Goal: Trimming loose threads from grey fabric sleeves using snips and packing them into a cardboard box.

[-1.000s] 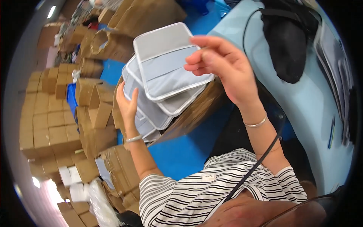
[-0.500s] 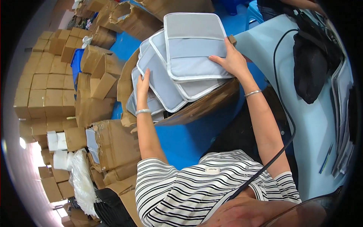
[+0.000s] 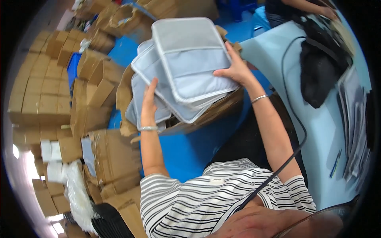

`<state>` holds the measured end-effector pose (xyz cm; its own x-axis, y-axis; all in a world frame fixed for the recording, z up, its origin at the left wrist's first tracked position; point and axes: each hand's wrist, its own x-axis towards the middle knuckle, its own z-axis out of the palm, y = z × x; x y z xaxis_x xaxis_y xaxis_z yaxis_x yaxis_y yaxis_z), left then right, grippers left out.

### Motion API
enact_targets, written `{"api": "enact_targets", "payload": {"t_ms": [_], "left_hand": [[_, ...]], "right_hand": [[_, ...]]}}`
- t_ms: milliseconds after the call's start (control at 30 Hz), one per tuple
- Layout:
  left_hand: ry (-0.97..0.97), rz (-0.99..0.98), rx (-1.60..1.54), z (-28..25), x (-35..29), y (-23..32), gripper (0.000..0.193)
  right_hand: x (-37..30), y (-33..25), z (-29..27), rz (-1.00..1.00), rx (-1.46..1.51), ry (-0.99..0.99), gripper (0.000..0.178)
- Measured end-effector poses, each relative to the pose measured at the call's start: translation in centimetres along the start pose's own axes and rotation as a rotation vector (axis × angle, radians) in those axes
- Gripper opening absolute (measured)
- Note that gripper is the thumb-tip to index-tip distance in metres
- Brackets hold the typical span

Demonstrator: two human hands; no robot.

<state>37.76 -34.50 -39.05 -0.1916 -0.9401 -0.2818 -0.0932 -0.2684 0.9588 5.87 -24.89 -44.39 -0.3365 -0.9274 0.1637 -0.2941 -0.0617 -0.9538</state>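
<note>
Several flat, light grey padded panels (image 3: 194, 59) with white edging and a pocket across the face lie fanned out in a stack. They rest over the mouth of an open cardboard box (image 3: 198, 123). My right hand (image 3: 236, 69) grips the stack's right edge, thumb on the top panel and fingers round the side. At the left, my left hand (image 3: 149, 101) holds the edges of the lower panels; part of its fingers is hidden behind them. Other grey panels (image 3: 137, 93) stick out below and left of that hand, inside the box.
A light blue table (image 3: 317, 135) at the right bears a black fabric piece (image 3: 319, 75), a pen (image 3: 335, 163) and stacked grey pieces (image 3: 351, 127). A black cable (image 3: 287, 91) runs across it. Stacked cartons (image 3: 43, 91) fill the left. Another person's arm (image 3: 309, 6) shows at the far right.
Both hands have shifted slightly left in the picture with the panels. The top panel now tilts more to the left, and the lower ones lie closer beneath it.
</note>
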Motion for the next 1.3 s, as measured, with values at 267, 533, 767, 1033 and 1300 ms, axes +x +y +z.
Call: {"api": "enact_targets", "payload": {"t_ms": [267, 533, 767, 1033, 1300], "left_hand": [[-0.020, 0.005, -0.218, -2.6, 2.2, -3.1, 0.047], [-0.005, 0.511, 0.047, -1.7, -7.7, 1.6, 0.055], [-0.421, 0.659, 0.119, 9.1, -5.5, 9.9, 0.056], [-0.639, 0.850, 0.186, 18.2, -9.7, 20.1, 0.056], [-0.912, 1.091, 0.249, 35.4, -20.2, 31.1, 0.056]], "right_hand": [[0.4, -0.4, 1.9, 0.039, 0.166, -0.030, 0.120], [-3.1, -4.6, 2.4, -0.294, 0.341, -0.020, 0.127], [-7.0, -9.0, -0.4, -0.475, 0.427, 0.209, 0.130], [-12.1, -12.7, -5.1, -0.542, 0.411, 0.672, 0.127], [-11.4, -15.1, -22.2, -0.549, 0.212, 1.563, 0.120]]}}
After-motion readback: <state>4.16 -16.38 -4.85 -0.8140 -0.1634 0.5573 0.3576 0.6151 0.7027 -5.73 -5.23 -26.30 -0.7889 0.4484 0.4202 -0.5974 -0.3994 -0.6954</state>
